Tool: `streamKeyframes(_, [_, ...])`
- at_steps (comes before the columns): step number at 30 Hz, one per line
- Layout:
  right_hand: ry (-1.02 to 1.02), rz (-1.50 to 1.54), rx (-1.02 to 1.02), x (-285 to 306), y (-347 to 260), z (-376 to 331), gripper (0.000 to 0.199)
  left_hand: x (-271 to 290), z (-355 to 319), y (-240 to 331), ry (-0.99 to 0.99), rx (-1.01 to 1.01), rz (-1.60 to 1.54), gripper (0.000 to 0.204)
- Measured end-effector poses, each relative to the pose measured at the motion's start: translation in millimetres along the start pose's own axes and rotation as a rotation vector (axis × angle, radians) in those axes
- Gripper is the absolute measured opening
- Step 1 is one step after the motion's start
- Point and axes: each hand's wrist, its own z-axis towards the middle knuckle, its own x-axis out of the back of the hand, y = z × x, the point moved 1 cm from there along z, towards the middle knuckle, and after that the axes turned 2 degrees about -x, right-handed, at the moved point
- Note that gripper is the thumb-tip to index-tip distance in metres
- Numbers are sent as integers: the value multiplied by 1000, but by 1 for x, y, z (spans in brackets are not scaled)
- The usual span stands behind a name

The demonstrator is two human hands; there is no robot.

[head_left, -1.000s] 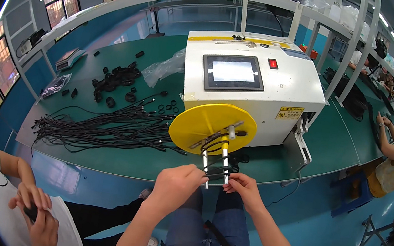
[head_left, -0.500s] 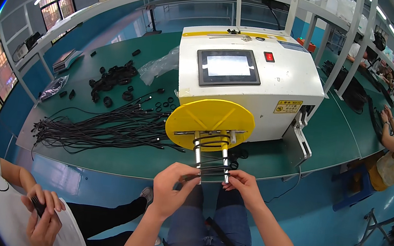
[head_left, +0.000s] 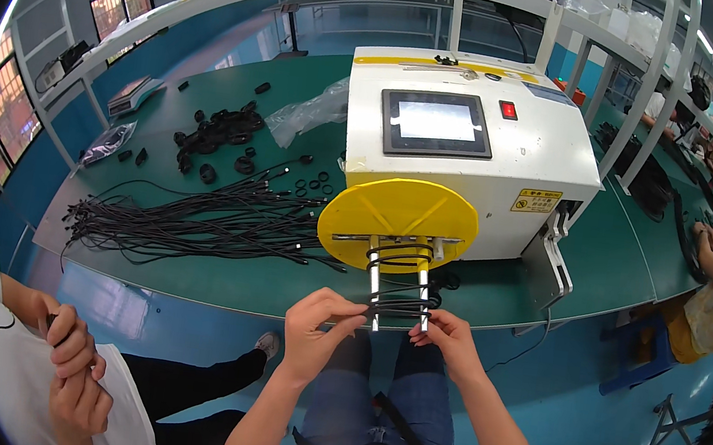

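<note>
Both hands at the two steel pins [head_left: 399,288] sticking out of the yellow disc [head_left: 398,224] on the white machine [head_left: 471,157], at the counter's [head_left: 278,280] near edge. Left hand [head_left: 316,331] fingers pinch the black cable coil [head_left: 398,306] on the left side of the pins; right hand [head_left: 447,336] fingers pinch it on the right side. Coil is wound across both pins near their tips, a second wrap sits higher up by the disc. Versus half a second ago: hands sit at about the same spot on the pins, left fingers now closed tighter on the coil, the coil is a bit closer to the pin tips; head has shifted, so the machine shows nearer and more centred. Loose black cables [head_left: 196,221] lie unchanged on the counter left of the disc, small black rings [head_left: 312,186] and black parts [head_left: 216,130] behind them, clear bag [head_left: 307,114] by the machine's left side. Another person's clasped hands [head_left: 76,366] at lower left, as before.
</note>
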Motion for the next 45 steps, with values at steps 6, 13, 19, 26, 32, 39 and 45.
streamKeyframes(6, [3,-18,2,-1,-1,1,17,2,1,-2,-23,-27,30,14])
streamKeyframes(13, [2,-20,-6,-2,-1,0,18,-1,0,4,-23,-15,15,15])
streamKeyframes(19, [-17,-22,3,-1,1,1,20,-2,-3,7,8,-84,-12,18])
streamKeyframes(26, [1,-26,-4,-1,-3,4,22,-12,-11,47,-282,-333,186,17])
streamKeyframes(32, [-24,-48,22,-7,-11,0,26,-11,-46,32,-825,-46,528,12])
streamKeyframes(39, [-333,173,31,-83,-31,-26,27,29,-53,5,-757,118,686,15])
streamKeyframes(45, [-438,-101,-123,-57,-28,-54,34,59,-26,9,-790,400,228,11])
